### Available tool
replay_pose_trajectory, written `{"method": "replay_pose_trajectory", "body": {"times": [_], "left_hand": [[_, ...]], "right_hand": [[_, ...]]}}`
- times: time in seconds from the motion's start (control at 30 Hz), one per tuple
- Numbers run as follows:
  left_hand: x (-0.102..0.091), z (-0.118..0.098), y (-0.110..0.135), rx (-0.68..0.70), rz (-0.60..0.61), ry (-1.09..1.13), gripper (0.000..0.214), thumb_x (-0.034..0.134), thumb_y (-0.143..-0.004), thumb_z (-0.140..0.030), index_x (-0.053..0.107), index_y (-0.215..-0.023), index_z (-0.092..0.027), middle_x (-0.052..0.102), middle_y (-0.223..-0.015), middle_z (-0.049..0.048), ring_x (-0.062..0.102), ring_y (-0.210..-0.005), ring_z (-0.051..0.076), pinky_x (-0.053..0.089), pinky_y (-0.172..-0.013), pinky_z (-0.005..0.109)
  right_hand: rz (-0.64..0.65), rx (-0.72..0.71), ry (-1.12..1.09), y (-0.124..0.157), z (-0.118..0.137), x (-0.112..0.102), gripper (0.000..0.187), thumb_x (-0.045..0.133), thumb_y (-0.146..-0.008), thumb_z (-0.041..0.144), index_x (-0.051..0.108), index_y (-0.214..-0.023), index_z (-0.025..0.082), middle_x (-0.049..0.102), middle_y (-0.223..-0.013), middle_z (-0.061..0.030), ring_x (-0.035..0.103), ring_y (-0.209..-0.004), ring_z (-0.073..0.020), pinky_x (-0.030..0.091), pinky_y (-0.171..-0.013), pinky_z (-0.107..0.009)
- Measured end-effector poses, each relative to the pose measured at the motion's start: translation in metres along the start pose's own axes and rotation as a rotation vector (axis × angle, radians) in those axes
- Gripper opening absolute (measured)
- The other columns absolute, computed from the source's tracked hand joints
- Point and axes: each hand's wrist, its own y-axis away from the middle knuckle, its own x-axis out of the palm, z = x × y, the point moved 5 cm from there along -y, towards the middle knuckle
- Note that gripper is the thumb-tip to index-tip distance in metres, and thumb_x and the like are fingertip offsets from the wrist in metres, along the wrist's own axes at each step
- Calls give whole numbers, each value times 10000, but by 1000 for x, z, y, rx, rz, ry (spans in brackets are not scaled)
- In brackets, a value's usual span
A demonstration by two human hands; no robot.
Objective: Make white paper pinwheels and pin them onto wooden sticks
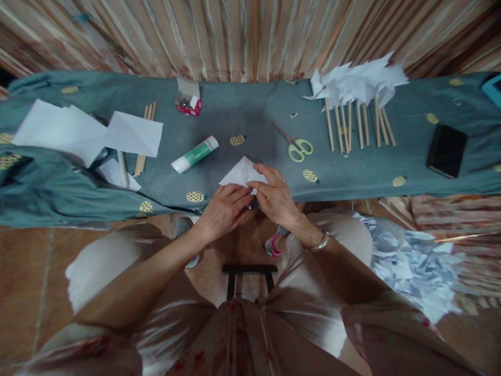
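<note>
A folded piece of white paper, triangular in outline, lies at the table's front edge in the middle of the view. My left hand grips its near left part, fingers pressed together over the edge. From the right, my right hand has thumb and fingers closed on the paper's right side, covering that corner. Beyond the hands, to the left, lies a glue stick with a green label. Scissors with light green handles rest to the right, blades pointing away and left.
Paper pinwheels on wooden sticks lie back right, near a black phone. Left are white sheets, wooden sticks and a small red box of metal pieces. Paper scraps pile below, right of my leg.
</note>
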Motion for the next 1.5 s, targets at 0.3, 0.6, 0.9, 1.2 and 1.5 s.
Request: {"method": "replay_pose_trajectory", "body": {"times": [0.3, 0.6, 0.9, 1.2, 1.5], "left_hand": [[-2, -1, -1, 13, -32, -52, 269, 512, -955, -200, 665, -1167, -135, 716, -1151, 128, 615, -1084, 265, 525, -916, 421], [-9, 0, -6, 44, -116, -99, 224, 492, -981, -187, 694, -1058, -127, 750, -1063, 102, 686, -951, 214, 558, -846, 352], [-23, 27, -1, -48, -107, -67, 230, 499, -973, -205, 721, -1027, -181, 737, -1106, 99, 651, -1030, 232, 525, -874, 398], [-35, 64, 5, -241, -37, -100, 254, 526, -864, -120, 730, -1005, -175, 735, -1089, 103, 646, -981, 263, 536, -882, 442], [-34, 64, 7, -285, -113, 63, 271, 483, -892, -169, 723, -1018, -180, 729, -1134, 77, 702, -988, 196, 580, -887, 326]], "right_hand": [[27, 2, -2, 2, 3, 4, 385, 444, -861, 88, 726, -1085, 224, 526, -1457, -103, 453, -1330, -298, 398, -1067, -549], [-84, 35, -87, -6, -18, -11, 447, 408, -888, 152, 629, -1274, 187, 566, -1405, -127, 517, -1289, -269, 422, -1096, -503], [-87, 33, -111, -10, -23, -19, 466, 394, -879, 155, 601, -1292, 205, 629, -1343, -109, 574, -1255, -261, 423, -1119, -494], [28, -31, -224, -5, -6, -10, 418, 446, -863, 161, 646, -1223, 231, 719, -1175, -76, 677, -1048, -209, 526, -991, -413], [-30, -24, -139, -7, -17, -18, 482, 451, -820, 112, 631, -1246, 250, 637, -1344, -71, 577, -1264, -234, 448, -1104, -483]]}}
